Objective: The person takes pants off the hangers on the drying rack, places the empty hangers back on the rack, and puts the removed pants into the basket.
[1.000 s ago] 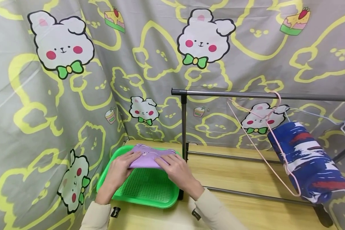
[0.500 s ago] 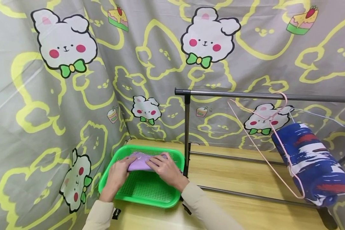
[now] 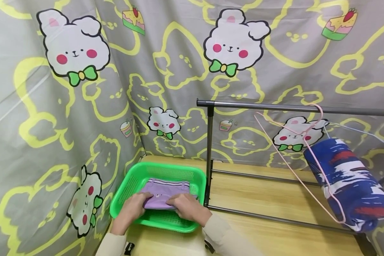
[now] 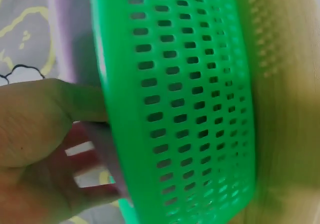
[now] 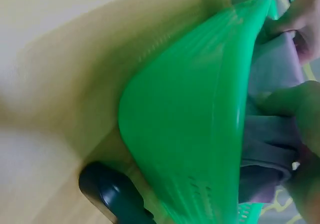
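A folded purple garment (image 3: 161,193) with a dark-and-white striped band along its far edge lies inside the green perforated basket (image 3: 166,227). My left hand (image 3: 132,208) grips its near left corner, thumb on top. At the near right side, my right hand (image 3: 187,207) pinches the cloth the same way. The left wrist view has the left hand (image 4: 40,129) behind the basket's rim, partly hidden, fingers under the cloth. In the right wrist view, the purple cloth (image 5: 275,64) spans both hands, and the basket wall (image 5: 185,94) hides its lower part.
A dark metal rack (image 3: 210,142) stands right of the basket. From its bar (image 3: 259,106) hang a pink hanger (image 3: 288,165) and a blue, white and red cloth (image 3: 348,177). A patterned curtain (image 3: 185,81) encloses the back and left. Wooden flooring (image 3: 252,192) lies below.
Both hands have lowered the purple garment into the basket and toward me. Its striped band now shows flat and fully. The view has shifted slightly; hanger and rack stay put.
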